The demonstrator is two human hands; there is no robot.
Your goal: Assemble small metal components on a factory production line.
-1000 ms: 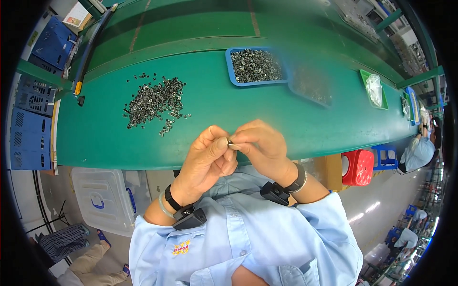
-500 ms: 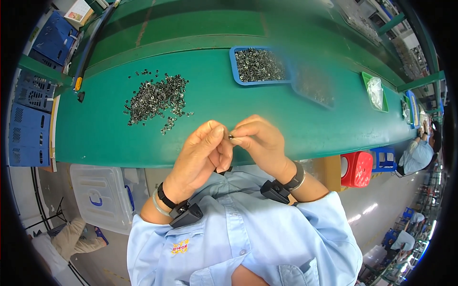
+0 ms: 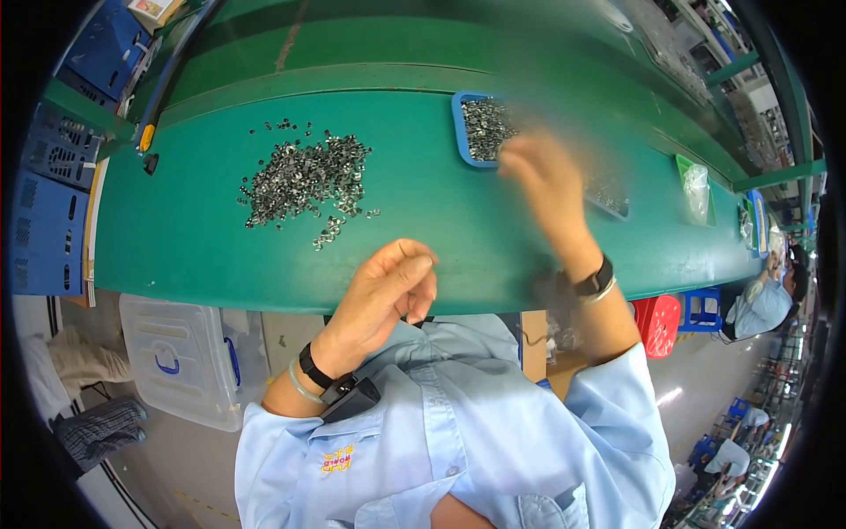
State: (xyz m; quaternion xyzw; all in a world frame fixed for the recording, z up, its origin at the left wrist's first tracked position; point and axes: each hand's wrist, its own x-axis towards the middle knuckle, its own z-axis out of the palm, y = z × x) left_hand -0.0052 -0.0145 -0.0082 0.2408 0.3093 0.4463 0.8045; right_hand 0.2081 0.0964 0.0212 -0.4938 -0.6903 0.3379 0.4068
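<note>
1. Fingers of the left hand: curled inward, thumb lying along the index finger, near the front edge of the bench; whether they grip anything cannot be told.
2. Right hand: extended across the bench, blurred, hiding the right portion of the blue tray; whether its fingers are parted or closed cannot be told.
3. Small dark and silvery parts: heaped loosely, left of centre, with strays around the heap.
4. Similar parts: massed within the blue tray.
5. Green tray: far right, bearing a clear plastic bag.
</note>
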